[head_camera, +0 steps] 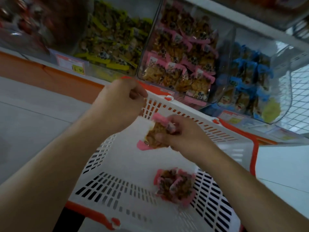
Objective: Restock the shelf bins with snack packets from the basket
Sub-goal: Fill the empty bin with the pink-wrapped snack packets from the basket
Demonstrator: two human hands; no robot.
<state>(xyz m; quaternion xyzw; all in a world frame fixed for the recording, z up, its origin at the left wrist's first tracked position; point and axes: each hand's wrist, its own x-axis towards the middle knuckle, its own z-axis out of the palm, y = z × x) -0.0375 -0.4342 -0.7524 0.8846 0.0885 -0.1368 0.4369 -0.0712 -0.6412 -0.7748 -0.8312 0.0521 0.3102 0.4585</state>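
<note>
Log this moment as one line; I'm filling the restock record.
left hand: grips white slotted plastic basket rim | right hand: holds pink-edged snack packets | more packets in basket | clear pink-packet bin ahead

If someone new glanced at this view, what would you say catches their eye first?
Probably the right hand at centre, gripping pink-edged snack packets above the white slotted plastic basket, whose far rim the left hand holds. Next, the small pile of pink packets left on the basket floor, and behind, the clear shelf bin of matching pink packets.

Yellow price tag [78, 68], orange shelf edge [55, 76], white wire mesh [299, 91]
</note>
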